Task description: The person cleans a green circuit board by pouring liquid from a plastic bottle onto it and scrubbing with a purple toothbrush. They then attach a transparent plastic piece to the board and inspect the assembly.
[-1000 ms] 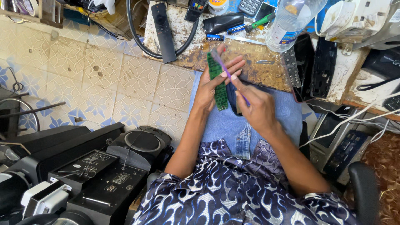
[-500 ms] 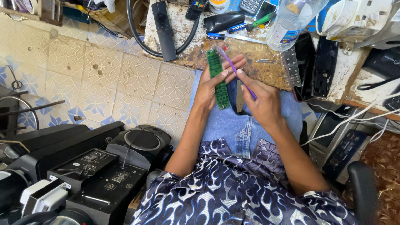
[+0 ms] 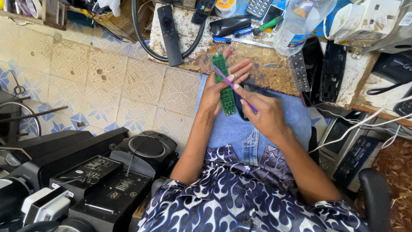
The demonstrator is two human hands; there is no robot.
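Observation:
My left hand (image 3: 219,88) holds a long narrow green circuit board (image 3: 225,86) flat across its fingers, above my lap in blue jeans. My right hand (image 3: 264,114) grips a thin purple brush (image 3: 229,83) by its handle, and the brush head rests on the upper half of the board. Both hands hover just in front of a worn, stained workbench (image 3: 257,71).
On the bench lie a black remote (image 3: 168,34), a black cable loop (image 3: 143,41), a clear plastic bottle (image 3: 300,25), batteries, a screwdriver (image 3: 266,25) and open black remote casings (image 3: 319,68). Black audio gear (image 3: 86,180) is stacked at my left on the tiled floor.
My right hand slid the purple brush up along the board; the brush head now lies nearer the board's top. The left hand keeps the board nearly still.

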